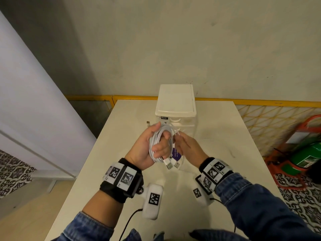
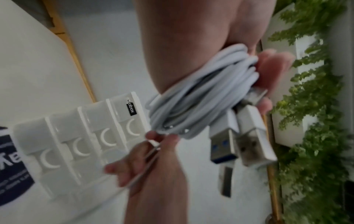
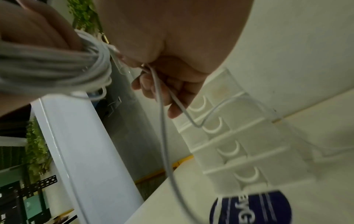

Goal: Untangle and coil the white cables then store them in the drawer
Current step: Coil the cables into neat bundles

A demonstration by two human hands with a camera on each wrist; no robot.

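A bundle of coiled white cables (image 1: 157,141) is wound round my left hand (image 1: 161,141), which grips it above the table. Two USB plugs (image 1: 172,165) hang from the coil's lower end; they also show in the left wrist view (image 2: 237,144) under the coil (image 2: 191,106). My right hand (image 1: 178,136) pinches a loose white strand (image 3: 162,136) just right of the coil (image 3: 57,68). Behind the hands stands the white drawer unit (image 1: 175,105), its several crescent-handled drawers (image 2: 76,144) pushed in.
The white table (image 1: 225,136) ends at a yellow rail (image 1: 260,101) along the wall. A white item with a dark blue label (image 3: 249,209) lies under my hands. A red stand with a green cylinder (image 1: 305,157) is off the right edge.
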